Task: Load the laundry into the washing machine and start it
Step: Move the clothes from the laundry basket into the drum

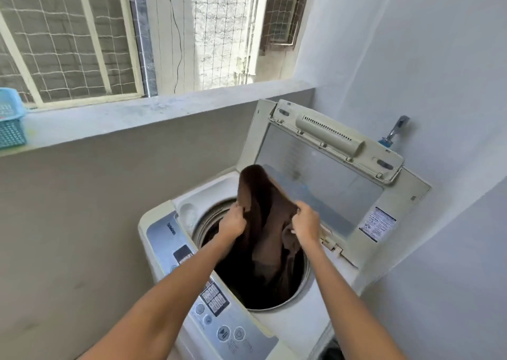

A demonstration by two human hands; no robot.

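Observation:
A white top-loading washing machine point(299, 321) stands in the corner with its lid point(329, 173) raised against the right wall. A brown garment point(263, 217) hangs over the round drum opening point(301, 285), its lower part down inside the dark drum. My left hand point(233, 221) grips the garment's left edge. My right hand point(304, 222) grips its right edge at about the same height. The grey control panel point(216, 313) with its buttons runs along the machine's left side, under my left forearm.
A concrete window ledge point(153, 113) runs behind the machine, with a blue plastic basket point(11, 123) at its far left. A tap point(395, 132) sticks out of the right wall above the lid. Walls close in on the left and right.

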